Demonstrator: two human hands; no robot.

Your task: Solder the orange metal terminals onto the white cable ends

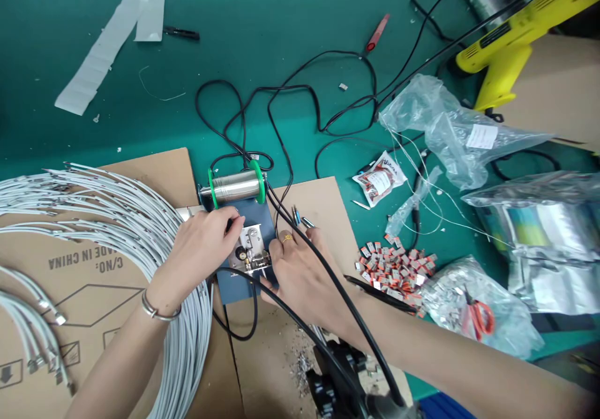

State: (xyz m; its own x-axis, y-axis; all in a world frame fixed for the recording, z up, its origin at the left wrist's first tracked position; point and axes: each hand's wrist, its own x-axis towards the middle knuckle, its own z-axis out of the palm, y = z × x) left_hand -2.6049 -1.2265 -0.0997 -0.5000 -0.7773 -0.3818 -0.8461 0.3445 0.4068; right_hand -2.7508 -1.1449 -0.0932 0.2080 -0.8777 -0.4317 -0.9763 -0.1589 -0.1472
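A small metal device [252, 244] with a black knob is mounted on a dark blue base plate [232, 291] in the middle of the table. Behind it stands a spool of silvery wire [237, 187] with green end discs. My left hand [204, 241] is closed at the device's left side, fingers curled around a small dark part that they mostly cover. At the right side my right hand [300, 269] has bent fingers close to the device's front parts. Whatever those fingers pinch is hidden. Black cables pass in front of the right hand.
A thick bundle of white cables [187, 331] lies on cardboard at left. To the right are a pile of small orange-and-metal connectors [394, 269], plastic bags, red-handled scissors [482, 319] and a yellow heat gun [510, 37]. A black clamp-like fixture [332, 375] stands in front.
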